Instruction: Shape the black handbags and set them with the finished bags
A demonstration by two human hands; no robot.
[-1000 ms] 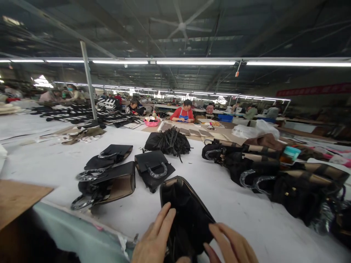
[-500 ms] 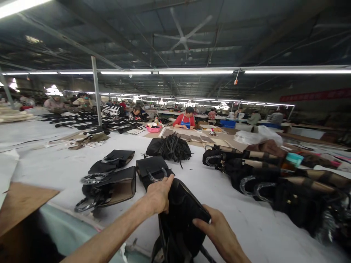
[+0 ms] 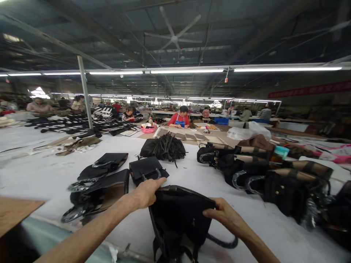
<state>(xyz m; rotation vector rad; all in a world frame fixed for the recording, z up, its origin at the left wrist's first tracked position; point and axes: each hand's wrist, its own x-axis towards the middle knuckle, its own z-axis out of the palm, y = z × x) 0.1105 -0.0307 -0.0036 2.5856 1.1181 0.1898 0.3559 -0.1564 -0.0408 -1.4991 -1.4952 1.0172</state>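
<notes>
A black handbag (image 3: 181, 219) stands at the near edge of the white table, its top rim toward me. My left hand (image 3: 149, 191) grips the rim at the left corner, its forefinger stretched along the edge. At the right corner my right hand (image 3: 222, 213) pinches the rim, thumb on the near face. A wrapped handle (image 3: 223, 241) sticks out at the bag's lower right. Just beyond my left hand lies another black bag (image 3: 145, 168) with a plastic-wrapped handle. The fingers behind the rim are hidden.
More black bags (image 3: 100, 193) lie at the left, some open with tan lining. A row of black handbags (image 3: 246, 175) stands at the right. Behind is a heap of black strips (image 3: 168, 146). A co-worker in red (image 3: 178, 119) sits across the table near a pink basket (image 3: 148, 129).
The bag has turned and its rim now lies more level across my view. My right hand has risen slightly with the right corner. The view has shifted to the right.
</notes>
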